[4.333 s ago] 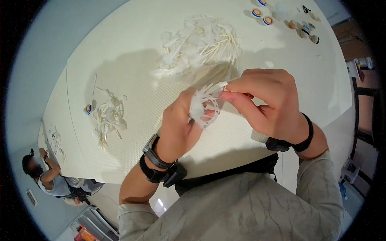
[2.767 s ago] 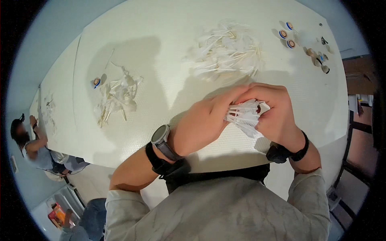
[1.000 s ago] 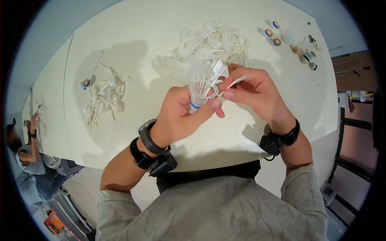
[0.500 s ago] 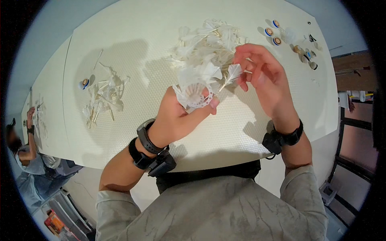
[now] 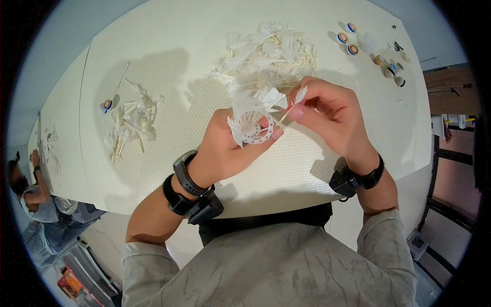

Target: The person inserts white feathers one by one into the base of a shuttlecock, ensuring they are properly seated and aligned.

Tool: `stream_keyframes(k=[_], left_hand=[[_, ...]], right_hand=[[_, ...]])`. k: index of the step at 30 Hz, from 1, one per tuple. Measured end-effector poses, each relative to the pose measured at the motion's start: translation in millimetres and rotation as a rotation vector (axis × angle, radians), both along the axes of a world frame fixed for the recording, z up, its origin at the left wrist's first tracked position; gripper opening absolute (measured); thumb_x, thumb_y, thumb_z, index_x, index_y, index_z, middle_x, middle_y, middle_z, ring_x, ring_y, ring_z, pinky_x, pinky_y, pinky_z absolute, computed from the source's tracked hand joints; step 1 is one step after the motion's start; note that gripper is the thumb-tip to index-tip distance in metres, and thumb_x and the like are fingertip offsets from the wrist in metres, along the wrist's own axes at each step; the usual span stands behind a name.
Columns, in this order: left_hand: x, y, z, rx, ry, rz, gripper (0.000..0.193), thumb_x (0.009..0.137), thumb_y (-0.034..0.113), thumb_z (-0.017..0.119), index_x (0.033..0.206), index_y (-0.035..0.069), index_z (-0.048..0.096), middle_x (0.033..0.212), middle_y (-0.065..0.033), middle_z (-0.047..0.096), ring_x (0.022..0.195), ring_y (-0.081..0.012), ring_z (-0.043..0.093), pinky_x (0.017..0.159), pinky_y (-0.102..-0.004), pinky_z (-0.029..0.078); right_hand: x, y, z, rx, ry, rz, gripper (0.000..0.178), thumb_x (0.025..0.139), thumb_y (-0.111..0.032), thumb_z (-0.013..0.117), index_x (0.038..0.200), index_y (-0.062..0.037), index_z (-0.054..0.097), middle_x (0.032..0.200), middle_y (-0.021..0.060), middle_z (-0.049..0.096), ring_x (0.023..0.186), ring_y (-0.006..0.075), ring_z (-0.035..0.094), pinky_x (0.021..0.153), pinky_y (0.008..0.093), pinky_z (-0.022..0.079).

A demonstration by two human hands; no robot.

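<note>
From my remote feed: left hand (image 5: 225,148) wraps a white plastic cup-shaped holder with a perforated rim (image 5: 250,139), above the cream textured table (image 5: 286,179). White feathers (image 5: 271,100) line its far and left sides; holes along the near-right rim look bare. Holder's mouth faces up at my camera. Right hand (image 5: 335,117) pinches a single white feather with a pale shaft (image 5: 301,94) — long axis diagonal, vane up-right, shaft end down-left toward the rim. Can't tell if it touches. Hands close but apart, each closed on its piece. Beyond — a big loose white feather heap (image 5: 271,53).
</note>
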State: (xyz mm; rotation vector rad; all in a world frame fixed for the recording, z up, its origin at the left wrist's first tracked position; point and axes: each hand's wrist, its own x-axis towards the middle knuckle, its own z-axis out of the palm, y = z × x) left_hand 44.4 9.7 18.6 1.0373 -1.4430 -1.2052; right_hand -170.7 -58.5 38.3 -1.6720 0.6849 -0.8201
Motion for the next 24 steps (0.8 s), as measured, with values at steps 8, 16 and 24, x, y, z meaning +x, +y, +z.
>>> stream_keyframes(k=[8,16,24], left_hand=[[-4,-4,-3,-0.08,-0.007,0.077,0.014,0.086,0.006,0.078,0.088,0.002,0.064,0.072,-0.0013,0.063,0.066,-0.0076,0.051,0.06,-0.0256,0.044],[-4,-2,-1,-0.022,-0.125,0.126,0.015,0.086,0.006,0.078,0.084,0.001,0.064,0.069,-0.0042,0.064,0.063,-0.0084,0.052,0.058,-0.0256,0.045],[-3,-4,-4,-0.155,-0.199,0.134,0.021,0.088,0.008,0.077,0.103,0.0,0.065,0.079,-0.0069,0.067,0.068,-0.0099,0.057,0.063,-0.0276,0.049]], right_hand=[[6,7,5,0.065,0.056,0.03,0.018,0.09,-0.008,0.075,0.106,-0.0026,0.069,0.098,0.0002,0.07,0.08,0.0063,0.06,0.066,0.0218,0.046],[6,6,11,-0.171,0.159,-0.144,0.007,0.088,-0.009,0.075,0.093,-0.004,0.074,0.087,0.0033,0.074,0.07,0.006,0.06,0.058,0.0207,0.044],[2,13,8,-0.196,0.132,-0.259,0.011,0.087,-0.008,0.076,0.097,-0.004,0.076,0.082,0.0047,0.073,0.062,0.0067,0.059,0.054,0.0218,0.044]])
